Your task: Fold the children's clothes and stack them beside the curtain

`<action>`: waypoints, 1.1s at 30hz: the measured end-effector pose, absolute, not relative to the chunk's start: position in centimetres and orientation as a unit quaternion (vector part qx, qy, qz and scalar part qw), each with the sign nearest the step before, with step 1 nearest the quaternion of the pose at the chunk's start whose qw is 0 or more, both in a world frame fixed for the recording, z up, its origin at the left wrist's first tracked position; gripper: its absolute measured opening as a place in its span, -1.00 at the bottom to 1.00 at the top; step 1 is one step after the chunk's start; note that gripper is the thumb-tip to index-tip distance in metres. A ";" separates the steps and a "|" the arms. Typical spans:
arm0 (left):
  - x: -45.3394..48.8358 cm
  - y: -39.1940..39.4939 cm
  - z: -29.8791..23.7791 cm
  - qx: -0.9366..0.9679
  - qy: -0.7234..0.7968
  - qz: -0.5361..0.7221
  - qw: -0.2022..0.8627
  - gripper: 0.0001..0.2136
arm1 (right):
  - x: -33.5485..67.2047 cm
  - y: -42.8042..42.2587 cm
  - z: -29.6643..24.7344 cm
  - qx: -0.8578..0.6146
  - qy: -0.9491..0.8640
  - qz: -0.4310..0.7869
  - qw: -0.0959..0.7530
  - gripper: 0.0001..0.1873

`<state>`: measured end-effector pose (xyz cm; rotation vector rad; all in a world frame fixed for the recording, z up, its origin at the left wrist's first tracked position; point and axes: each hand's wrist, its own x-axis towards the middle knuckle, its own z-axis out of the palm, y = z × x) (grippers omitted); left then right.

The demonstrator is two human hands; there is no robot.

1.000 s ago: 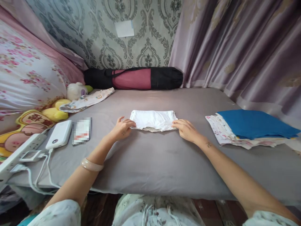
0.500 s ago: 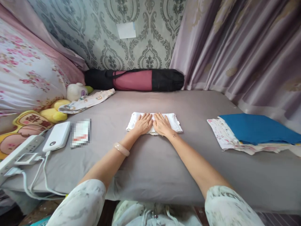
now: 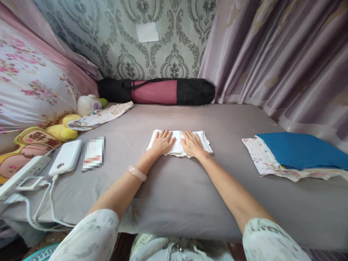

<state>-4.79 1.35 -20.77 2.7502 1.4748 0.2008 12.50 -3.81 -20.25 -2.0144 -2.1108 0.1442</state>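
A folded white cloth [image 3: 178, 137] lies in the middle of the grey bed sheet [image 3: 174, 181]. My left hand [image 3: 162, 142] rests flat on its left half, fingers stretched out. My right hand [image 3: 192, 143] lies flat on its right half, fingers spread, a small gap between the two hands. Neither hand grips anything. A pale bangle [image 3: 137, 173] sits on my left wrist.
A stack of folded cloths with a blue one on top [image 3: 301, 150] lies at the right. A white power bank [image 3: 66, 157], a small packet [image 3: 93, 153], a power strip [image 3: 19, 177] and plush toys [image 3: 63, 128] sit at the left. A black and red bag [image 3: 157, 91] lies by the wall.
Both hands came from the cloth's ends to its middle and pressed flat; since half a second ago they have slid slightly apart across the cloth.
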 end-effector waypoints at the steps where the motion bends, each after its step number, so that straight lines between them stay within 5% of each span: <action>1: -4.8 1.3 -20.8 0.879 0.472 0.064 0.006 -0.48 | 12.5 -3.8 -20.3 -0.687 -0.717 0.047 0.109 -0.43; 27: -8.8 2.3 -21.5 0.825 0.555 0.089 0.050 -0.44 | 16.7 -4.5 -20.4 -0.744 -0.666 0.039 0.041 -0.36; 33: -8.4 0.6 -20.7 0.831 0.525 0.182 -0.020 -0.51 | 13.2 -3.7 -18.8 -0.733 -0.669 0.059 0.104 -0.42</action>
